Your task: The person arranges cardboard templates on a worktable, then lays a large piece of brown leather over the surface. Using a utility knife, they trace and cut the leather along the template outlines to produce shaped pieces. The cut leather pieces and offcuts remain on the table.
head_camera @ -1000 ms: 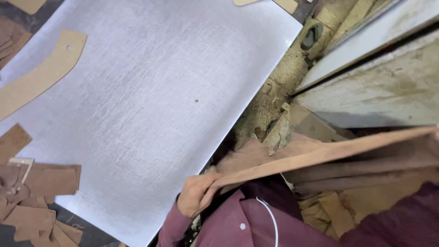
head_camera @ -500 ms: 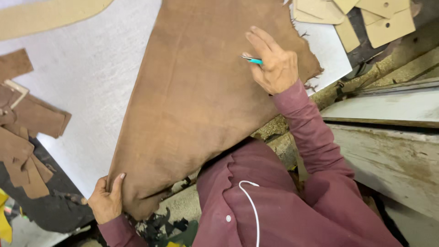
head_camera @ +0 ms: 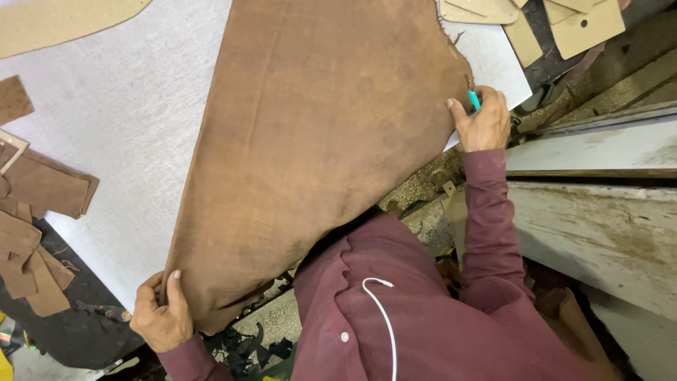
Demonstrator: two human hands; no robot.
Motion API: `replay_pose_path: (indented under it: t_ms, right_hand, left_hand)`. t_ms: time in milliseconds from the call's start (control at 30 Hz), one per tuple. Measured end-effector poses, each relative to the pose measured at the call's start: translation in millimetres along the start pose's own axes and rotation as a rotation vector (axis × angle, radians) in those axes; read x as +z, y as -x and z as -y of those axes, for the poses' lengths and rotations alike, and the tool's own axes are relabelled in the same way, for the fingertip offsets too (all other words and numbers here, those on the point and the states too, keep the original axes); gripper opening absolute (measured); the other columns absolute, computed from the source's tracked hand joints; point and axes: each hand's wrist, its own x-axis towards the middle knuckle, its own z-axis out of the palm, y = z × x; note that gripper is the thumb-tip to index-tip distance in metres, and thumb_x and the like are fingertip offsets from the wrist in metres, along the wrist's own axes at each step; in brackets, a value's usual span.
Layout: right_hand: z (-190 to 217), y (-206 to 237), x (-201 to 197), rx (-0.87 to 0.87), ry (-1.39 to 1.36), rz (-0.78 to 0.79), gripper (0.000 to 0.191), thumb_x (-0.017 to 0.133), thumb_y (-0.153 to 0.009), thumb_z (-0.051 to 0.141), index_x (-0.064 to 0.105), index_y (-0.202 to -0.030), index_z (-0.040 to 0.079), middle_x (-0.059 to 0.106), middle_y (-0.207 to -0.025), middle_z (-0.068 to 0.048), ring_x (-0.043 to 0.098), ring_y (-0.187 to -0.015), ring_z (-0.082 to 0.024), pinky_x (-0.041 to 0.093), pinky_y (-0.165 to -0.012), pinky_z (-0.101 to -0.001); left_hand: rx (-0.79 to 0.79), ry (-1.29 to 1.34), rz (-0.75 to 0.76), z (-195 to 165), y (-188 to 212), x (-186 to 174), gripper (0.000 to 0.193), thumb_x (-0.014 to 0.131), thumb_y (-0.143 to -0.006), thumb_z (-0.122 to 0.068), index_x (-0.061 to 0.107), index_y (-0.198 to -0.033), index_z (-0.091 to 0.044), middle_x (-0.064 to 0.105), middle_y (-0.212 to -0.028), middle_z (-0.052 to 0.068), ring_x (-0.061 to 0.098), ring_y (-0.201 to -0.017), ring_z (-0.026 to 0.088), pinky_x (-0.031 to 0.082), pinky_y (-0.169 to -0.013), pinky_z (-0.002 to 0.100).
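Both hands (head_camera: 161, 317) (head_camera: 484, 121) grip brown leather sheet (head_camera: 310, 141) edges; white board (head_camera: 127, 127) bare leftward.

The large brown leather hide (head_camera: 317, 148) runs off the top edge, so its far end is unseen, and it covers much of the white cutting mat (head_camera: 106, 141) beneath. The left hand (head_camera: 161, 314) has its fingers tucked under the hide's near corner, out of sight. Only a short piece of the small teal-handled tool (head_camera: 474, 99) shows from the right hand (head_camera: 483, 120); its tip cannot be made out. The tan cardboard patterns (head_camera: 585, 25) at far right and the tan curved pattern (head_camera: 63, 21) at far left are cut by the frame.
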Motion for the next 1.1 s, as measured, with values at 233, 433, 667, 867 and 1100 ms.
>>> replay_pose_path:
  t_ms: [233, 433, 667, 867, 1100]
  right_hand:
    - [13, -12, -4, 0.124, -0.128, 0.012, 0.023, 0.084, -0.096, 0.020, 0.073, -0.095, 0.000, 0.069, -0.079, -0.011, 0.061, -0.066, -0.021, 0.051, -0.064, -0.0400]
    - [120, -21, -44, -0.057, -0.655, -0.046, 0.023, 0.081, -0.104, 0.019, 0.067, -0.093, 0.004, 0.064, -0.080, -0.004, 0.060, -0.071, -0.013, 0.054, -0.067, -0.0352]
    - [248, 74, -87, -0.595, -1.275, 1.176, 0.031, 0.071, -0.095, 0.011, 0.063, -0.123, 0.001, 0.074, -0.113, -0.007, 0.073, -0.103, -0.013, 0.061, -0.090, -0.0259]
    - [128, 25, -34, -0.210, -0.435, 0.296, 0.053, 0.081, -0.095, 0.022, 0.060, -0.137, -0.002, 0.067, -0.130, -0.020, 0.069, -0.105, -0.028, 0.061, -0.085, -0.0353]
    - [56, -25, 34, -0.076, -0.249, 0.050, 0.086, 0.102, -0.077, 0.031, 0.053, -0.136, -0.007, 0.064, -0.126, -0.024, 0.067, -0.105, -0.031, 0.058, -0.089, -0.0430]
  left_hand:
    - [0.139, -0.023, -0.014, 11, -4, 6, 0.024, 0.077, -0.105, -0.015, 0.071, -0.119, 0.005, 0.073, -0.110, 0.020, 0.071, -0.097, 0.027, 0.059, -0.083, 0.038]
    - [0.510, 0.034, -0.107, -38, 2, 23, 0.076, 0.086, -0.088, -0.031, 0.050, -0.144, 0.007, 0.057, -0.141, 0.025, 0.057, -0.133, 0.038, 0.052, -0.114, 0.049]
    - [0.455, 0.398, 0.087, -101, 6, 93, 0.044, 0.087, -0.088, -0.022, 0.049, -0.097, -0.003, 0.050, -0.087, 0.009, 0.053, -0.077, 0.023, 0.054, -0.102, 0.047]
    - [-0.100, 1.110, -0.092, -53, -4, 57, 0.015, 0.073, -0.094, 0.001, 0.067, -0.107, -0.003, 0.071, -0.096, 0.006, 0.066, -0.082, 0.015, 0.053, -0.080, 0.032]
    - [-0.224, 1.390, -0.175, -60, -14, 18, 0.039, 0.057, -0.083, 0.014, 0.068, -0.118, 0.002, 0.075, -0.111, 0.012, 0.072, -0.105, 0.022, 0.057, -0.103, 0.035]
